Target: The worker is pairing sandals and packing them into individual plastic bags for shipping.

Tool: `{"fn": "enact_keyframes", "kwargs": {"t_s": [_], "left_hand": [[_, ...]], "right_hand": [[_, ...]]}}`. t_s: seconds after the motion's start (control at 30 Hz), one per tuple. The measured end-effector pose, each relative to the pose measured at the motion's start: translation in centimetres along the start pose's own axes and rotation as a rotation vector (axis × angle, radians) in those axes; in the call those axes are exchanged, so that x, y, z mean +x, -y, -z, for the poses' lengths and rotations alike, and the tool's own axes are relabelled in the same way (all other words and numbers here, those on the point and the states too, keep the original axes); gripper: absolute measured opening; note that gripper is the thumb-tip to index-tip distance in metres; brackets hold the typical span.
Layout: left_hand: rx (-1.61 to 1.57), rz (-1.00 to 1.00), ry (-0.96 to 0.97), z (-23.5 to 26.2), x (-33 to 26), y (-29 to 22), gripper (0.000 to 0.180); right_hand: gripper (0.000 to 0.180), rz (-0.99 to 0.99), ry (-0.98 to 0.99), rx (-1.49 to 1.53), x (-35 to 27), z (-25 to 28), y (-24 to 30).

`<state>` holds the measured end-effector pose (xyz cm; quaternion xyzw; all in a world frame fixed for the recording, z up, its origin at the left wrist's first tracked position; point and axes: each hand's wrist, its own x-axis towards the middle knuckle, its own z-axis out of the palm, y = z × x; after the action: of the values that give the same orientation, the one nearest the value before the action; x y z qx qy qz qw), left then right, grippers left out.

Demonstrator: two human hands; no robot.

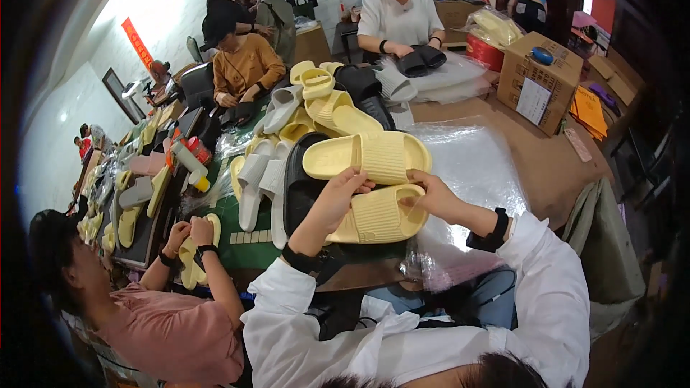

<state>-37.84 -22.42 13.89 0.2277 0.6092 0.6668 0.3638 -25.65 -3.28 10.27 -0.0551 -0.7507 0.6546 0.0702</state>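
At the clear plastic's point(478, 172) left edge, left hand point(343, 192) and right hand point(436, 197) grip two yellow slippers point(382, 159), seemingly paired, unwrapped.

"Where does this view look from?"

"It's head-worn, the left of two side-by-side fisheye cameras, facing down and forward across the worktop point(553, 165)."

"How near?"

"Close over the worktop's near edge. The left hand point(343, 188) and right hand point(436, 199) sit around mid-frame, with white sleeves point(550, 280) at the bottom."

"And how far out?"

"Beyond the worktop's far edge to the pale wall point(176, 32), straight lines bowing toward the rim."
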Motion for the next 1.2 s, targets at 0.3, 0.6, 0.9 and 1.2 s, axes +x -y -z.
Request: {"fn": "enact_keyframes", "kwargs": {"t_s": [0.3, 0.6, 0.9, 1.2], "left_hand": [[0.169, -0.301, -0.651, 6.9, -4.5, -3.7, 0.053], [0.525, -0.139, -0.739, 15.2, -2.0, 4.0, 0.081], [1.026, 0.154, -0.814, 17.2, 1.4, 4.2, 0.105], [0.686, -0.207, -0.675, 17.0, -0.7, 3.3, 0.093]], "right_hand": [[0.033, 0.397, -0.164, -0.199, 8.9, 1.9, 7.7], [0.078, 0.481, -0.416, -0.253, 23.9, 4.2, 8.4], [0.077, 0.384, -0.209, -0.427, 24.7, 8.9, 0.2], [0.062, 0.184, 0.018, -0.473, 12.9, 6.1, 2.8]]}}
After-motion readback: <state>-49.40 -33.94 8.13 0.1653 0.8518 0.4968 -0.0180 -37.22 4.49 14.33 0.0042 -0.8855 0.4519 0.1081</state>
